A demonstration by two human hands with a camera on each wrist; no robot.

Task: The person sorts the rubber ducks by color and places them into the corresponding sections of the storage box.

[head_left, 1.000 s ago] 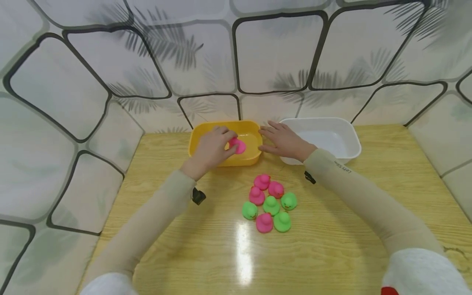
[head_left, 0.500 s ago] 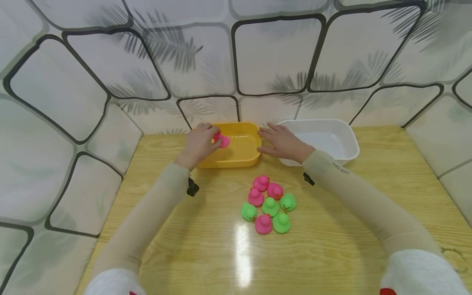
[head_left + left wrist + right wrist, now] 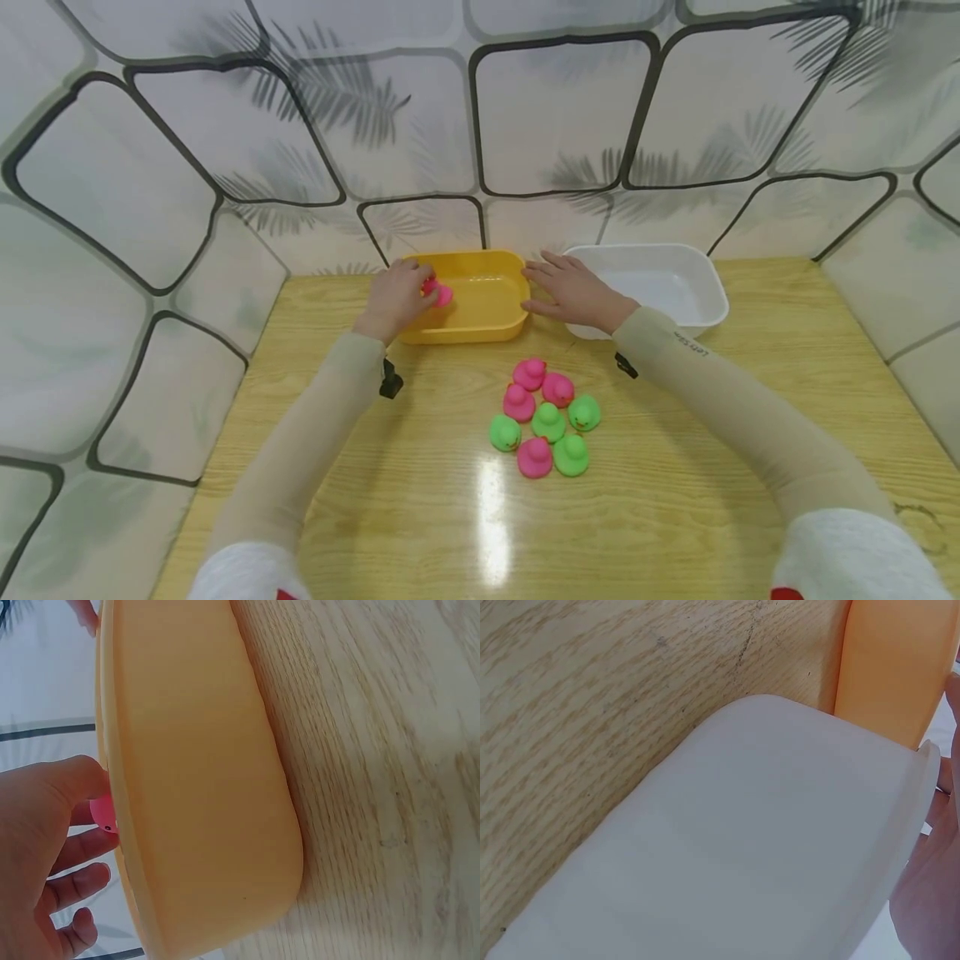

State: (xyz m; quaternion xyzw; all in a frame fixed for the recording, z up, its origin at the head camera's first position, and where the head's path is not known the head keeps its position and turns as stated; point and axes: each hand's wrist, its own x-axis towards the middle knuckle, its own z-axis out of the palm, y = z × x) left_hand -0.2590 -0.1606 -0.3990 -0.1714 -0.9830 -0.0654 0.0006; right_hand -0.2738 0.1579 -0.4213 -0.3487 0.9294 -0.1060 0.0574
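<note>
My left hand [image 3: 396,298] pinches a pink rubber duck [image 3: 442,295] inside the left end of the yellow tub [image 3: 465,335]. In the left wrist view, part of the pink duck [image 3: 103,814] shows between thumb and fingers, just past the tub's rim; the rest is hidden. My right hand [image 3: 573,292] lies with fingers spread over the left end of the white tub [image 3: 675,292]. Its fingertips reach the yellow tub's right rim. In the right wrist view that hand [image 3: 934,877] is only partly visible at the edge, above the white tub's rim.
In front of the tubs, pink ducks [image 3: 535,457] and green ducks [image 3: 572,455] sit in a loose cluster on the wooden table [image 3: 405,500]. A patterned wall [image 3: 555,117] rises behind the tubs.
My left hand has moved left with the pink duck, from the yellow tub's middle to its left end. The right hand keeps its place at the rim.
</note>
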